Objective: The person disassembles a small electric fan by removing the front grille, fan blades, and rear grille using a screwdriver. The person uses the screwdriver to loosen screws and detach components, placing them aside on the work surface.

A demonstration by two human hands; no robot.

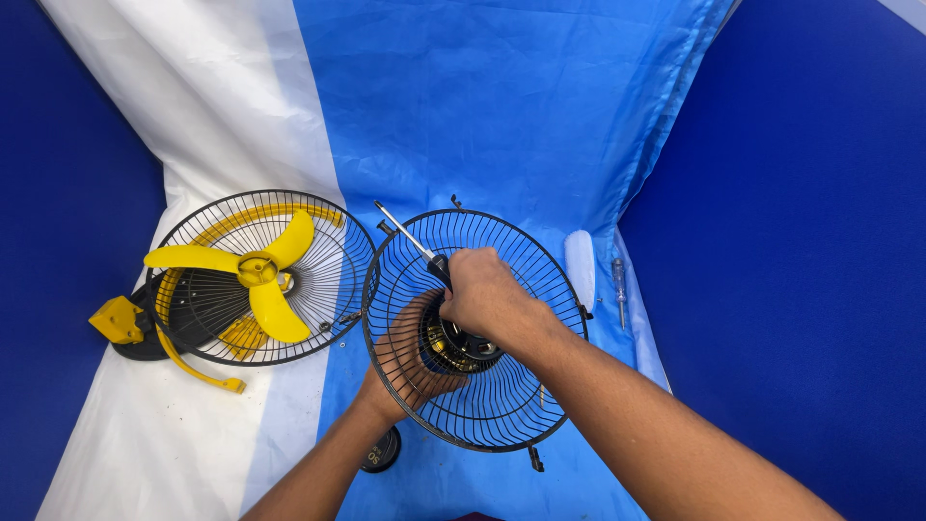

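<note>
So we had the black wire fan guard (502, 386) tipped up on the blue cloth (502, 106), sitting roughly center, its open face turned toward the camera and a bit to the right. Our left hand (410, 362) was behind the wires, fingers spread and pressed against the back of the grille, propping it rather than gripping anything tight. Our right hand (487, 294) was wrapped shut around the handle of a screwdriver (410, 236) right over the motor hub (461, 345) in the middle of the guard. The screwdriver's long axis ran diagonally, its metal shaft sticking out up and to the left of our fist, toward the guard's upper rim.

Off to the left, on the white part of the cloth, lay the other guard (333, 260) with the yellow blade (253, 272) resting in it. A second small screwdriver (619, 289) sat to the right, next to a white tube (581, 265), both well apart from the hands.
</note>
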